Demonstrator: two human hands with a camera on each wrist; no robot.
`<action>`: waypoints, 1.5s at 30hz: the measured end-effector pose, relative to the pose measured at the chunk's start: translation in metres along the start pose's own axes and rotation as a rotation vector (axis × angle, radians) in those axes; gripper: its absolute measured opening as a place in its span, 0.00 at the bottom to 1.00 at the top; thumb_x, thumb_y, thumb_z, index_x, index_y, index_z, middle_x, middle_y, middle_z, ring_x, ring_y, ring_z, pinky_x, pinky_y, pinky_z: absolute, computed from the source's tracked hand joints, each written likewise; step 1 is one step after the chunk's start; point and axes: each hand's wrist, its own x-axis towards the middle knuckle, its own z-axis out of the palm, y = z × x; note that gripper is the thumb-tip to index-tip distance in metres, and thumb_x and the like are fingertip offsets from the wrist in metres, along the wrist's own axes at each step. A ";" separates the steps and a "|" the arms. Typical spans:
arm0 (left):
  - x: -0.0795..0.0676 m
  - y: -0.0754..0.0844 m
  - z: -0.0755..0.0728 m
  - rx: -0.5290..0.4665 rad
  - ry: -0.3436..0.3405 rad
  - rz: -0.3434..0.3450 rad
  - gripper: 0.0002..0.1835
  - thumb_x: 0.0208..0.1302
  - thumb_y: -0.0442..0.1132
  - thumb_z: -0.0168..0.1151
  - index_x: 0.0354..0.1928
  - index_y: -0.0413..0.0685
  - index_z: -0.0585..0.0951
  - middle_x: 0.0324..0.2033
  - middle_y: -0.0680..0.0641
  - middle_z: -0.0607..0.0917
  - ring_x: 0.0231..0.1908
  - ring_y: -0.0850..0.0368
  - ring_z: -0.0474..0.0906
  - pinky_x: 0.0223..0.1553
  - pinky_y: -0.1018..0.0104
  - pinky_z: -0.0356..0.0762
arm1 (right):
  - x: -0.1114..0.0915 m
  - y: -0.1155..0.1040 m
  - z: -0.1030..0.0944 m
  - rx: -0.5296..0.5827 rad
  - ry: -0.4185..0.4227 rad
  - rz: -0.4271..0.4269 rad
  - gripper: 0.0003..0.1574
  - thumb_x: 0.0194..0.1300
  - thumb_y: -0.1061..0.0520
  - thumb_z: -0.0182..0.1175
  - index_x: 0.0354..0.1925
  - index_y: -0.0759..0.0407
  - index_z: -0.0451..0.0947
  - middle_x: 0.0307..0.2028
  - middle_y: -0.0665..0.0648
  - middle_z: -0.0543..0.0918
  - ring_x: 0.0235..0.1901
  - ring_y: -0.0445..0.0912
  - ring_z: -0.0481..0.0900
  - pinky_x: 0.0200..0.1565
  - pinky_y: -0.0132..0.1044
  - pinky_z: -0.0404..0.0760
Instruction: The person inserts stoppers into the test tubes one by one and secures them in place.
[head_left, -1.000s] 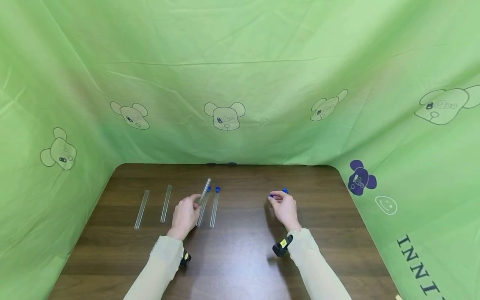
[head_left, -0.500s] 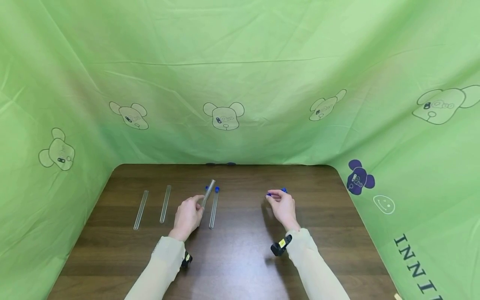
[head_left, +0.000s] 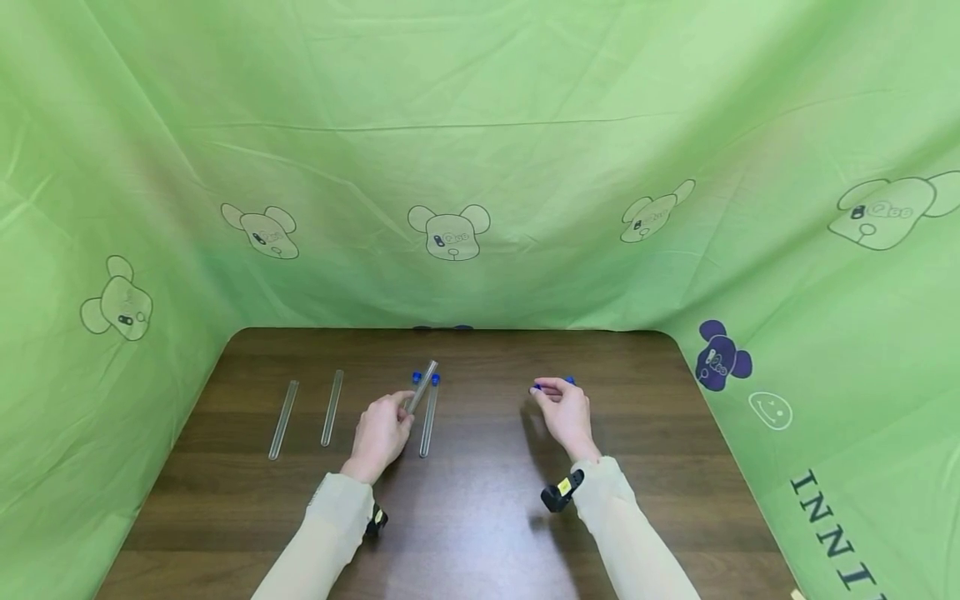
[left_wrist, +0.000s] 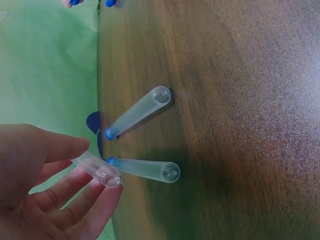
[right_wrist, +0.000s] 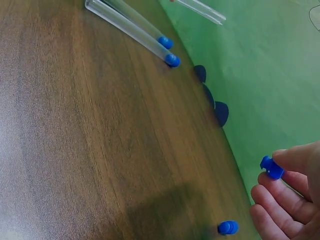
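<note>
My left hand pinches a clear, uncapped test tube between thumb and fingers. It is tilted, with its open end pointing up and away to the right. Below it on the table lie two test tubes with blue caps, one of them a capped tube seen whole in the left wrist view. In the head view the left hand covers most of the other capped tube. My right hand holds a small blue cap between thumb and fingertips. Beyond that hand a second blue cap rests on the table.
Two more uncapped test tubes lie at the left of the brown wooden table, a near-left tube and another tube beside it. A green printed curtain encloses the table's back and sides.
My left hand has shifted slightly right with the test tube, which leans further right over the capped tubes. My right hand has moved slightly left with the blue cap.
</note>
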 end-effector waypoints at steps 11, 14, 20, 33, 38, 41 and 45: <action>-0.004 0.003 0.002 0.001 0.001 0.033 0.21 0.61 0.32 0.72 0.57 0.49 0.85 0.30 0.54 0.83 0.29 0.55 0.80 0.28 0.56 0.78 | -0.002 -0.001 0.000 0.009 -0.005 0.027 0.16 0.69 0.57 0.68 0.52 0.64 0.85 0.43 0.62 0.88 0.44 0.55 0.86 0.49 0.50 0.82; -0.005 0.004 0.003 0.006 0.003 0.044 0.21 0.60 0.32 0.72 0.57 0.49 0.85 0.30 0.54 0.83 0.29 0.54 0.81 0.27 0.55 0.79 | -0.003 -0.002 0.001 0.012 -0.004 0.024 0.17 0.68 0.56 0.68 0.52 0.64 0.86 0.43 0.61 0.88 0.44 0.55 0.86 0.49 0.50 0.82; -0.006 0.006 0.004 0.006 0.003 0.066 0.20 0.60 0.32 0.72 0.55 0.50 0.85 0.30 0.54 0.83 0.30 0.53 0.82 0.27 0.53 0.79 | -0.003 -0.003 0.001 0.019 -0.002 0.005 0.16 0.68 0.57 0.68 0.51 0.64 0.86 0.42 0.61 0.89 0.44 0.55 0.86 0.48 0.50 0.82; -0.007 0.010 0.004 0.011 -0.002 0.095 0.21 0.59 0.31 0.71 0.55 0.51 0.86 0.29 0.55 0.82 0.29 0.54 0.81 0.27 0.55 0.78 | -0.002 -0.004 -0.001 0.042 0.000 -0.003 0.15 0.69 0.56 0.68 0.51 0.63 0.87 0.43 0.59 0.89 0.44 0.52 0.87 0.48 0.48 0.82; -0.006 0.012 0.006 0.010 -0.009 0.091 0.22 0.59 0.31 0.71 0.56 0.53 0.86 0.29 0.56 0.81 0.29 0.54 0.81 0.27 0.55 0.78 | -0.001 -0.006 0.000 0.048 0.005 0.000 0.15 0.68 0.55 0.69 0.50 0.60 0.87 0.43 0.59 0.89 0.44 0.51 0.87 0.48 0.47 0.82; -0.007 0.012 0.007 0.009 -0.014 0.094 0.22 0.59 0.31 0.71 0.56 0.53 0.85 0.29 0.55 0.81 0.29 0.54 0.81 0.27 0.55 0.78 | -0.001 -0.008 0.001 0.054 0.008 -0.004 0.14 0.68 0.55 0.69 0.49 0.59 0.88 0.43 0.58 0.89 0.45 0.51 0.87 0.48 0.47 0.82; -0.006 0.013 0.009 0.003 -0.028 0.094 0.22 0.60 0.31 0.71 0.57 0.53 0.85 0.30 0.55 0.82 0.29 0.56 0.81 0.28 0.56 0.78 | -0.002 -0.011 0.001 0.060 0.003 -0.003 0.14 0.68 0.55 0.69 0.50 0.60 0.88 0.43 0.59 0.89 0.45 0.52 0.87 0.47 0.48 0.82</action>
